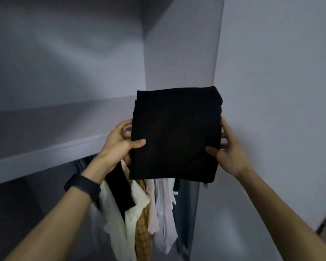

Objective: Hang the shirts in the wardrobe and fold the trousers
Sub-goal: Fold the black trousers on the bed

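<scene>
My two arms reach up in front of me. There is a black band (83, 185) on my left wrist. My left hand (119, 142) grips the left side of the trousers (175, 134). Its thumb is on top and its fingers are curled under. One finger has a thin ring (120, 126) on it. My right hand (228, 153) grips the right side. Its thumb presses on top and its fingers bend round the edge.

The trousers are black and folded into a flat square. I hold them up between my hands, at the open wardrobe (177, 53), close to its right side. I cannot tell if they touch anything but my hands.

Under the trousers the shirts (158, 213) hang side by side. I see white, yellow check, pink and pale ones. A dark one hangs by my left wrist.

Past my left hand a grey shelf (45, 159) runs off to the left, above the shirts. Behind it all is the plain grey back wall.
</scene>
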Motion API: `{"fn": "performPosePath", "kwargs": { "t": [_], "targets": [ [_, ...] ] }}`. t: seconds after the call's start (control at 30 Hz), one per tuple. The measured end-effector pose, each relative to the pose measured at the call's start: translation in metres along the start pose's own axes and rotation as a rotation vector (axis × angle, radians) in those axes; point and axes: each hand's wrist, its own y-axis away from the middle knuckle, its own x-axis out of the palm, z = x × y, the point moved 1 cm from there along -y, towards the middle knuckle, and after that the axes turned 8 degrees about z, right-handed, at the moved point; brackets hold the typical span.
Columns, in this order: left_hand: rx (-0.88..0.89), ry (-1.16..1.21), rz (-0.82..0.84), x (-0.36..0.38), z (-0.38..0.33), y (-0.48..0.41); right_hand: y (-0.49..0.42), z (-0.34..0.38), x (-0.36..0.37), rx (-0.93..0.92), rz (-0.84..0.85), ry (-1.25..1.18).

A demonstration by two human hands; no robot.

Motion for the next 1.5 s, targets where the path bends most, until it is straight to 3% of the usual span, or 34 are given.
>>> {"fn": "performPosePath", "kwargs": {
  "t": [0.17, 0.37, 0.67, 0.73, 0.83, 0.9, 1.0, 1.07, 1.23, 1.5],
  "targets": [
    [0.055, -0.058, -0.124, -0.051, -0.062, -0.072, -0.126, 0.063, 0.011, -0.052, -0.010, -0.051],
    [-0.066, -0.145, -0.244, -0.087, -0.070, -0.155, -0.242, 0.089, 0.038, 0.027, 0.111, -0.023],
    [-0.365, -0.622, -0.302, -0.084, -0.027, -0.212, -0.332, 0.039, 0.084, 0.104, 0.229, 0.404],
    [-0.344, -0.834, -0.322, -0.081, -0.038, -0.213, -0.332, 0.039, 0.083, 0.065, 0.159, 0.464],
    [-0.119, -0.996, -0.330, -0.060, -0.064, -0.205, -0.315, 0.056, 0.081, -0.136, 0.043, 0.417],
    [-0.052, -1.099, -0.250, -0.037, -0.072, -0.201, -0.296, 0.068, 0.083, -0.231, 0.138, 0.437],
    [-0.263, -1.248, -0.098, -0.013, -0.052, -0.194, -0.275, 0.062, 0.098, -0.160, 0.453, 0.610],
    [-0.359, -1.227, -0.064, -0.007, -0.035, -0.189, -0.271, 0.048, 0.104, -0.119, 0.574, 0.648],
    [-0.470, -1.108, -0.030, -0.020, -0.032, -0.209, -0.294, 0.044, 0.107, -0.101, 0.659, 0.657],
    [-0.541, -1.014, -0.047, -0.036, -0.028, -0.276, -0.362, 0.038, 0.136, -0.040, 0.669, 0.677]
  ]
}}
